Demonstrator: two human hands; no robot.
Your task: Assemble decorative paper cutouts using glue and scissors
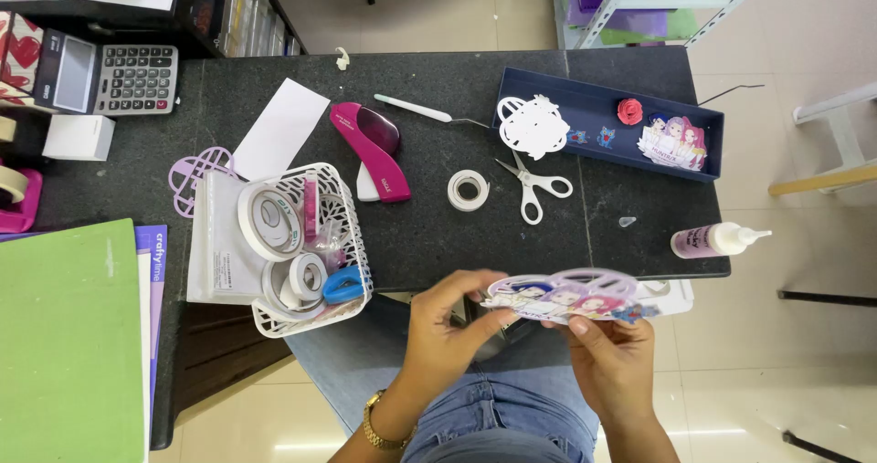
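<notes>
Left hand pinching left end of cartoon-figure paper cutout, fingers closed on its edge, gold watch on wrist. Right hand gripping same cutout from below, thumb over lower edge, fingers shut on it. Cutout held flat above lap, just off front edge of black table, pale purple lattice piece behind figures.

Scanning left to right on table: green sheet at far left, calculator at back, purple lattice cutout under white paper, white basket holding tape rolls and blue dispenser. Magenta stapler next, lying beside basket. Small tape roll mid-table, white-handled scissors just right of it, blades pointing up-left. White-handled pick tool behind. Navy tray at right rear holding white lattice cutout, red paper rose, cartoon sticker piece. Glue bottle lying on side at right table edge, nozzle pointing right.
</notes>
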